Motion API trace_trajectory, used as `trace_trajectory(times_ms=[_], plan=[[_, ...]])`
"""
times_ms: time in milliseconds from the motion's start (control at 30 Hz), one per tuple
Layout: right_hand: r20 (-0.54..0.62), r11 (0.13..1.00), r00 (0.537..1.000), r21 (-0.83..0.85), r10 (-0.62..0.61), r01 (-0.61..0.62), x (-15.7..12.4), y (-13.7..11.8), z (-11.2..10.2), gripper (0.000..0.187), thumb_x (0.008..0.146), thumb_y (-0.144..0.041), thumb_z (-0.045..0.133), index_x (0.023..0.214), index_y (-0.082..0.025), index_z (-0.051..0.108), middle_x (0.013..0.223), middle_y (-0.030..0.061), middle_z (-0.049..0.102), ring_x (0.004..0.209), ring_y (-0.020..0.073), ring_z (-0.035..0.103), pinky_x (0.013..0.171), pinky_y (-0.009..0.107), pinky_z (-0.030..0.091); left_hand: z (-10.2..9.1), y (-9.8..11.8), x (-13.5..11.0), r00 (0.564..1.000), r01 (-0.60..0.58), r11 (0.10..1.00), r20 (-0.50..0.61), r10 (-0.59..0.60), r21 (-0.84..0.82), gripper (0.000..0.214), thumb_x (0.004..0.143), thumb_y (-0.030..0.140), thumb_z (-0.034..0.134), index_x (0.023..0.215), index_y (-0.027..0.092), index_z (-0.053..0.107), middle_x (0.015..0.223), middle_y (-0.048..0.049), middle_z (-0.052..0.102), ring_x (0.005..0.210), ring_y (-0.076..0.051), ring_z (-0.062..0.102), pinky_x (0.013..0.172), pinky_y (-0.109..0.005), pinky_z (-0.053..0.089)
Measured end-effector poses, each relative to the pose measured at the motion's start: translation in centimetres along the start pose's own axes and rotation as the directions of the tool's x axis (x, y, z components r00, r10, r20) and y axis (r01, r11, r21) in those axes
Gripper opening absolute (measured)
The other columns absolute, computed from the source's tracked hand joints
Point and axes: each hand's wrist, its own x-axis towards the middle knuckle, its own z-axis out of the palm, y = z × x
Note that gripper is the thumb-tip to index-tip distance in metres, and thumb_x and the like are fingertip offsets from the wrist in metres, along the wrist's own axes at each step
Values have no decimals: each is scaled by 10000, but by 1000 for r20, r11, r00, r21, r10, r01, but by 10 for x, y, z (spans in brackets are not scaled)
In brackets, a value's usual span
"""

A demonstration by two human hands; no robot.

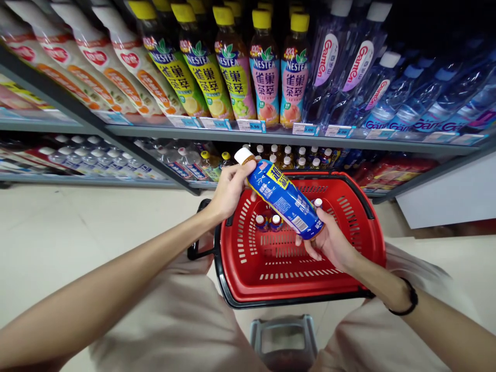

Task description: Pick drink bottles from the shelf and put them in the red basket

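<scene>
A drink bottle (284, 199) with a blue label and white cap is held tilted above the red shopping basket (294, 281). My left hand (232, 188) grips it near the cap, fingers closed round the neck. At the bottle's base, my right hand (331, 240) has its fingers and thumb round the lower end. Barcode and small print on the label face up toward me. Inside the basket stand a few white-capped bottles (276, 222), partly hidden by the held one.
Ahead runs a shelf edge (232, 132) with price tags. Above it stand Nestea bottles (230, 72), white-capped bottles (132, 62) and Ganten water bottles (356, 67). More small bottles (287, 155) fill the lower shelf. A grey stool-like frame (284, 343) is between my legs. A black basket handle (201, 253) sticks out left.
</scene>
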Motion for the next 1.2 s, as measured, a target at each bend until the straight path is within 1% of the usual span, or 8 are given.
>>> trace_trajectory(times_ms=[133,367,567,700,800,967,1100,1200], plan=[[22,996,998,62,66,-67,0,2,2,720,857,-806,582,1053,-123,697,727,90,738,410,126,549,361,221,376,1,1,2,997,-6,998,-77,11,62,560,801,700,715,642,185,562,530,24,470,438,-87,381,414,-247,293],[-6,995,996,-37,-90,90,-1,5,7,593,803,-553,840,1209,-209,578,960,87,792,532,161,680,430,223,459,3,5,4,987,46,993,-161,-29,105,551,815,673,697,621,192,513,540,28,433,468,-87,351,441,-234,314],[96,1000,995,-7,-18,19,-4,2,1,598,880,-710,663,1052,-138,658,921,160,806,451,154,660,414,223,420,-3,9,2,999,-21,995,-42,25,98,492,794,657,702,838,168,671,693,-5,609,600,-129,516,558,-241,422],[173,992,978,33,116,-123,-5,3,-4,780,871,-853,487,1012,-117,702,756,158,786,411,184,651,393,227,366,-3,11,-1,1000,-28,995,-13,29,97,520,788,685,689,727,176,599,641,-9,588,584,-133,502,555,-252,404],[118,986,982,63,145,-153,-3,5,-3,767,880,-840,455,928,-119,712,665,124,742,422,188,635,392,242,374,-3,11,-2,1000,-19,992,-16,22,123,552,772,676,719,622,192,502,562,14,486,525,-104,401,507,-249,337],[-72,995,996,84,59,-53,0,7,4,589,857,-733,635,971,-158,691,678,44,684,474,142,551,397,232,392,-2,14,-1,995,-7,975,-97,29,224,548,802,636,700,577,198,458,546,16,447,514,-98,367,486,-247,301],[-115,999,993,-15,-38,37,-1,7,6,534,774,-596,830,1046,-177,642,754,35,709,520,151,607,429,236,447,-3,14,-2,993,29,961,-119,4,274,541,811,620,707,574,190,477,549,4,485,514,-102,394,482,-244,306],[-53,1000,999,-21,-3,1,-3,5,6,551,788,-648,798,999,-163,642,725,36,705,462,138,600,412,228,432,-4,9,-1,992,38,978,-128,-12,207,553,810,632,720,582,189,481,558,1,493,518,-105,401,485,-243,318]])
